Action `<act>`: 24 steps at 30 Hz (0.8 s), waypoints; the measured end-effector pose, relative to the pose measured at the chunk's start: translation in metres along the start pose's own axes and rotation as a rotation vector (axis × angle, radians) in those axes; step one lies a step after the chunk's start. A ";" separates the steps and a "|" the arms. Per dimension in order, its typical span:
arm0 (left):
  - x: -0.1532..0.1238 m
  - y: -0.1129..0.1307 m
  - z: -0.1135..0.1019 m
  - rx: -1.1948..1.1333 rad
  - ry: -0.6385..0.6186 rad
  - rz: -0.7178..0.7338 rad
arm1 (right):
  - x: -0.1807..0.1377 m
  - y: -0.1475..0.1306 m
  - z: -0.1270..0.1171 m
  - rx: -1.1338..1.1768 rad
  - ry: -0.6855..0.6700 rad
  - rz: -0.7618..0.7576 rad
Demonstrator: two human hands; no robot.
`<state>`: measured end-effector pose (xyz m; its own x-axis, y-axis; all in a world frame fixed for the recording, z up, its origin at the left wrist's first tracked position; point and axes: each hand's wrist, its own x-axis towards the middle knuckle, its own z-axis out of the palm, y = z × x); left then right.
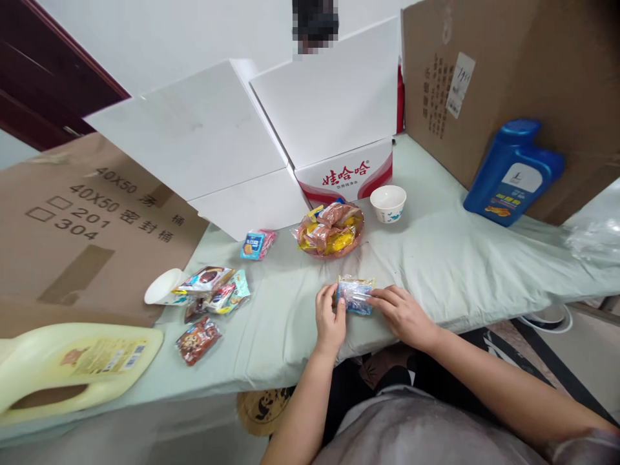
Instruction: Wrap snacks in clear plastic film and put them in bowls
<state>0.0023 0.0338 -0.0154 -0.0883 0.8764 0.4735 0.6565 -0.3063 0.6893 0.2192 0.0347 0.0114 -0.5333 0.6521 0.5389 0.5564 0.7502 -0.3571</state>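
Observation:
A small clear-and-blue snack packet (355,294) lies on the pale green cloth (436,258) near the table's front edge. My left hand (329,321) grips its left end, fingers curled round it. My right hand (403,314) pinches its right end with fingertips on the wrapper. Just beyond the packet stands a plate (332,234) heaped with orange and yellow wrapped snacks.
Several snack packets (213,292) and a tipped white cup (163,287) lie left of my hands. A blue-pink packet (258,245), a white bowl (388,203), an open white box (339,174), a blue jug (513,173) and a yellow jug (72,368) surround them.

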 end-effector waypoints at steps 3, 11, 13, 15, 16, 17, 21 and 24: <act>-0.001 0.001 -0.001 -0.003 -0.033 0.056 | -0.015 0.025 -0.011 -0.051 0.041 0.063; 0.002 0.009 0.002 -0.012 -0.062 0.064 | -0.020 0.044 -0.030 -0.246 0.185 0.324; 0.003 0.010 0.002 -0.007 -0.071 0.085 | -0.005 0.029 -0.023 -0.106 0.188 0.256; 0.003 0.010 0.001 -0.004 -0.072 0.096 | 0.012 0.013 -0.011 0.025 0.167 0.181; 0.003 0.010 0.000 -0.006 -0.071 0.095 | 0.020 0.007 -0.005 0.063 0.149 0.160; 0.003 0.009 0.000 -0.012 -0.070 0.093 | 0.027 0.002 0.002 0.078 0.128 0.152; 0.001 0.007 0.000 -0.043 -0.071 0.077 | 0.044 -0.003 0.024 -0.002 0.017 0.182; 0.002 0.007 0.001 -0.056 -0.091 0.046 | 0.047 0.005 0.030 0.009 0.004 0.237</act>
<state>0.0070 0.0334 -0.0106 0.0105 0.8902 0.4555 0.6153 -0.3649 0.6988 0.1780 0.0723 0.0124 -0.3859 0.8096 0.4422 0.6597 0.5773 -0.4811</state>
